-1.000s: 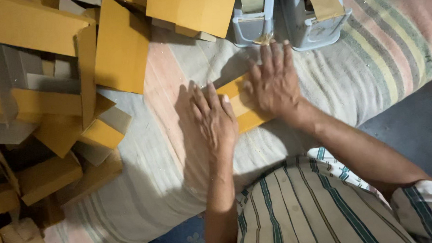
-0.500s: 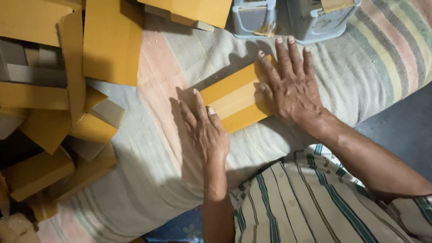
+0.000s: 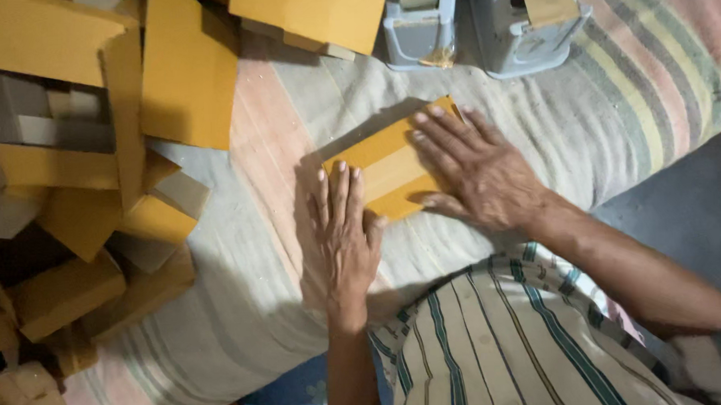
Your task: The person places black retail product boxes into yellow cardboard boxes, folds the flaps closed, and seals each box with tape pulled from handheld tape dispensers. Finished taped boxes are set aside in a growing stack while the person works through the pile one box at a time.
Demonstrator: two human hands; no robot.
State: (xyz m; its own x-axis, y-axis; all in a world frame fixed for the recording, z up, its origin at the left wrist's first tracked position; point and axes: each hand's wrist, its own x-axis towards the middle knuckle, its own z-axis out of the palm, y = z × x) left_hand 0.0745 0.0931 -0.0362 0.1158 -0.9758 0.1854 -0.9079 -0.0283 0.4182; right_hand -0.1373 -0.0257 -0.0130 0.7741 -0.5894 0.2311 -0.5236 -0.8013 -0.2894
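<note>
Both my hands flat, fingers spread, right hand point(image 3: 479, 170) pressing the yellow cardboard piece point(image 3: 387, 163), left hand point(image 3: 345, 231) at its near-left edge, piece lying mid-cloth on the striped cloth point(image 3: 612, 98), below two grey tape dispensers point(image 3: 482, 22).

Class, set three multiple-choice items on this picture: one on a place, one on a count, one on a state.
1. Where do the grey tape dispensers stand?
A. beyond the flat box
B. left of the box pile
C. under the right hand

2. How many hands touch the flat box?
A. none
B. one
C. two

3. How does the right hand lie?
A. in a fist
B. flat, fingers spread
C. raised off the box

Answers: 1 A, they stand at the top edge, past the box. 2 C, the left hand rests at its near edge, the right hand on top. 3 B, palm down on the box.
</note>
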